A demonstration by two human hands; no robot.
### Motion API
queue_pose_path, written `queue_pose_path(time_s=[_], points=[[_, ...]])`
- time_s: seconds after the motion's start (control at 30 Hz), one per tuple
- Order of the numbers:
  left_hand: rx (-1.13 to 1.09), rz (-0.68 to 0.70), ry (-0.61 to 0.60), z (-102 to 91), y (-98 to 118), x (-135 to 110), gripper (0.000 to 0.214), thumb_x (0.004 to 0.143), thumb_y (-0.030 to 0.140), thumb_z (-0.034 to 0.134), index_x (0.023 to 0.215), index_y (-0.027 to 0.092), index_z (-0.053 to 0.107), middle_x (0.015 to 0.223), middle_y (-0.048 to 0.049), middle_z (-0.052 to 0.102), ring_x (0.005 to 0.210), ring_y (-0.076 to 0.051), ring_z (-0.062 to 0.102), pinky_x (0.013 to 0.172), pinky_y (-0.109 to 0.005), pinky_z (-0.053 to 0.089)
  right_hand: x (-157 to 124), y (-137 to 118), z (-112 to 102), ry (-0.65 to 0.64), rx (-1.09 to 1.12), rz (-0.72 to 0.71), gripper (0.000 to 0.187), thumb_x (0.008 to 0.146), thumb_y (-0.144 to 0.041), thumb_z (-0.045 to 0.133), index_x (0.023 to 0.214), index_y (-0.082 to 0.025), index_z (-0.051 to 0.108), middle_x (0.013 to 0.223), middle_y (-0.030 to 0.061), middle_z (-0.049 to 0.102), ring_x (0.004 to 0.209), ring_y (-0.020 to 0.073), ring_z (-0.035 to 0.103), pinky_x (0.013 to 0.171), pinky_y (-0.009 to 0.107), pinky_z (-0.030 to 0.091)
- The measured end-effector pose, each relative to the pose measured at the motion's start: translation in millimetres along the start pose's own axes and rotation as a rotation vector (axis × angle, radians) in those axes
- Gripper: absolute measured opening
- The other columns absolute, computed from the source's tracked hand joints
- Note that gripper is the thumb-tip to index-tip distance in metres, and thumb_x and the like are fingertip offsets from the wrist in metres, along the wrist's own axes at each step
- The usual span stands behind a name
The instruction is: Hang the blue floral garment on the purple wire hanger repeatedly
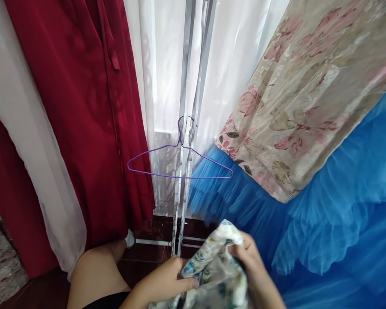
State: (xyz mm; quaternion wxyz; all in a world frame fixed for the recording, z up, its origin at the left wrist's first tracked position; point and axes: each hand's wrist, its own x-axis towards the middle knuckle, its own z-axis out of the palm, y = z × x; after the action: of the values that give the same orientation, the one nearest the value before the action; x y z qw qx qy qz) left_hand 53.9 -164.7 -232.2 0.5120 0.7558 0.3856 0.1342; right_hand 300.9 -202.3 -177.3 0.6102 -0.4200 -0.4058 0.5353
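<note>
Both my hands hold a floral printed cloth (217,266) at the bottom of the view. My left hand (164,281) grips its lower left side with fingers closed round the fabric. My right hand (254,266) pinches its top edge from the right. Above them an empty purple wire hanger (180,161) hangs by its hook on a white metal rack (186,128). My bare knee (96,274) shows at the lower left.
A dark red garment (93,107) and white sheer curtains (161,64) hang at the left and centre. A floral bedspread (312,94) over a blue tulle bed skirt (334,214) fills the right. Dark wooden floor (38,292) lies below.
</note>
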Motion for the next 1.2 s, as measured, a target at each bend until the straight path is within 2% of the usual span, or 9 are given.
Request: queue_pose_path(time_s=[0.2,0.3,0.43,0.57,0.7,0.8,0.93,1.07,1.2], points=[[0.115,0.185,0.218,-15.4,15,14,0.032,0.097,0.043,0.053,0.084,0.016,0.066,0.08,-0.0001,0.063,0.08,-0.018,0.054,0.078,-0.027,0.039,110,-94,-61,0.16,-0.563,-0.374,0.013,0.059,-0.023,0.075,0.065,-0.018,0.064,0.06,-0.0038,0.056,0.056,0.0125,0.046,0.052,0.022,0.035],[0.07,0.33,0.363,-37.4,49,21,0.039,0.098,0.044,0.051,0.073,0.015,0.058,0.067,0.0018,0.048,0.067,-0.013,0.044,0.064,-0.025,0.033,168,-124,-53,0.136,-0.425,-0.398,0.023,0.056,-0.026,0.076,0.076,-0.021,0.065,0.066,-0.0051,0.06,0.06,0.013,0.05,0.055,0.022,0.039],[-0.07,0.423,0.536,-71.2,84,15,0.045,0.097,0.049,0.054,0.065,0.016,0.05,0.064,0.0021,0.039,0.062,-0.011,0.038,0.058,-0.024,0.03,212,-139,-13,-0.083,-0.3,-0.152,0.03,0.059,-0.034,0.079,0.083,-0.019,0.067,0.065,-0.0024,0.064,0.058,0.0149,0.055,0.055,0.024,0.043],[-0.224,0.39,0.669,-111.6,94,-7,0.044,0.092,0.055,0.058,0.073,0.016,0.06,0.066,-0.0002,0.05,0.06,-0.013,0.043,0.054,-0.023,0.034,221,-135,28,-0.303,-0.368,0.006,0.033,0.065,-0.043,0.085,0.072,-0.017,0.065,0.061,0.0015,0.067,0.056,0.0171,0.059,0.055,0.027,0.046],[-0.177,0.359,0.752,-157.0,80,-27,0.038,0.088,0.054,0.062,0.084,0.016,0.066,0.072,-0.0019,0.06,0.062,-0.015,0.05,0.054,-0.023,0.037,221,-126,39,-0.34,-0.348,0.068,0.032,0.063,-0.04,0.087,0.067,-0.016,0.066,0.058,0.0022,0.068,0.05,0.0159,0.059,0.051,0.026,0.045],[0.058,0.307,0.637,-194.0,54,-33,0.026,0.088,0.042,0.062,0.1,0.02,0.069,0.084,-0.0023,0.068,0.071,-0.017,0.057,0.064,-0.023,0.042,218,-125,32,-0.319,-0.328,0.077,0.028,0.058,-0.034,0.088,0.063,-0.015,0.067,0.054,0.0015,0.067,0.045,0.0146,0.058,0.047,0.025,0.042],[0.509,0.225,0.487,-249.4,17,-28,0.016,0.085,0.031,0.058,0.083,0.024,0.072,0.081,-0.0021,0.069,0.077,-0.02,0.06,0.078,-0.027,0.044,209,-131,29,-0.367,-0.288,0.113,0.026,0.055,-0.028,0.089,0.07,-0.015,0.072,0.062,0.0043,0.073,0.053,0.0204,0.067,0.052,0.028,0.049],[0.795,0.197,0.746,-301.5,19,-12,0.018,0.081,0.025,0.055,0.082,0.024,0.073,0.085,-0.0056,0.072,0.09,-0.025,0.062,0.093,-0.034,0.042,201,-138,37,-0.372,-0.252,0.139,0.027,0.057,-0.025,0.088,0.079,-0.014,0.075,0.069,0.0066,0.076,0.067,0.0273,0.074,0.061,0.033,0.054],[0.645,0.351,1.065,-320.5,64,21,0.03,0.084,0.017,0.045,0.096,0.02,0.072,0.105,-0.0079,0.074,0.1,-0.025,0.063,0.096,-0.035,0.043,199,-141,43,-0.371,-0.233,0.173,0.028,0.061,-0.026,0.085,0.083,-0.013,0.075,0.074,0.0077,0.078,0.065,0.0252,0.073,0.062,0.033,0.055]])
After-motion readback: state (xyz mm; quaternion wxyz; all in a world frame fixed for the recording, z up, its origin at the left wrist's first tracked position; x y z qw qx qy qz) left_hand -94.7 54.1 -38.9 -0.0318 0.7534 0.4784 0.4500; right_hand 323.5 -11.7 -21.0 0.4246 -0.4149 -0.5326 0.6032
